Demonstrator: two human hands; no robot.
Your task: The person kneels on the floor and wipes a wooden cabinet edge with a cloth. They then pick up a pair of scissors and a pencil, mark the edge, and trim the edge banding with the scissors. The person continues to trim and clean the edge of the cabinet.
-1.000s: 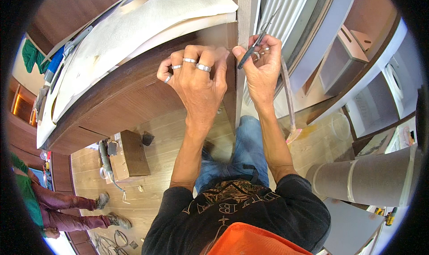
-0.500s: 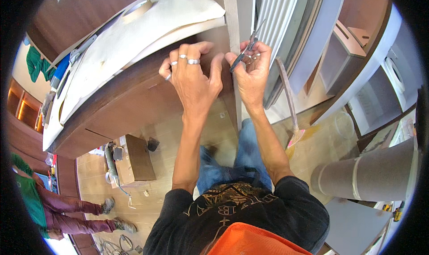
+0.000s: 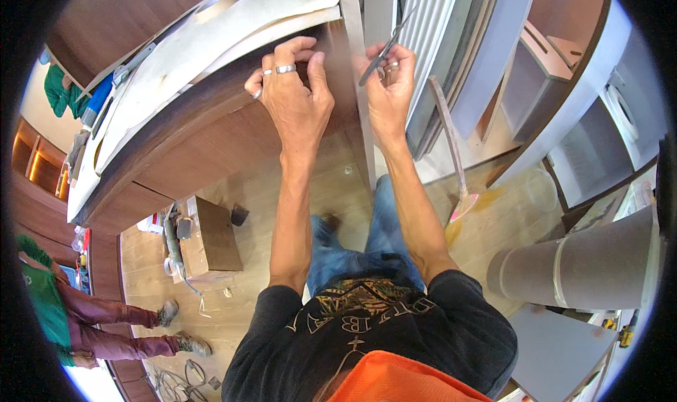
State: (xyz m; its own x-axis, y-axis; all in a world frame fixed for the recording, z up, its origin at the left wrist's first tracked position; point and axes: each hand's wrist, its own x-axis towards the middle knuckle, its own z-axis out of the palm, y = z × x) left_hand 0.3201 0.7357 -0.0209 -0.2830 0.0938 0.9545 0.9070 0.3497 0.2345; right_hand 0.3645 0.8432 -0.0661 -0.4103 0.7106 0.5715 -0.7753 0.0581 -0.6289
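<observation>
My right hand [image 3: 389, 84] is closed around a slim dark pair of scissors [image 3: 381, 58], whose thin tip points up and away. To its left, my left hand [image 3: 293, 84] has its fingers curled, with silver rings on several of them. Thumb and forefinger come close together there; whatever they may pinch is too small or hidden to make out. Both hands are raised beside the end of a brown wood-grain counter [image 3: 211, 127] and a pale upright panel edge [image 3: 355, 70].
White sheets [image 3: 169, 70] with a tape roll [image 3: 216, 5] cover the counter. A cardboard box [image 3: 215, 236] stands on the floor. A long-handled brush [image 3: 451, 141] leans at right, near a large grey roll [image 3: 578, 264]. Another person in green [image 3: 46, 296] stands at lower left.
Both hands have shifted slightly up and to the left in the picture. My left thumb and forefinger have drawn nearer each other. The scissors remain in my right hand.
</observation>
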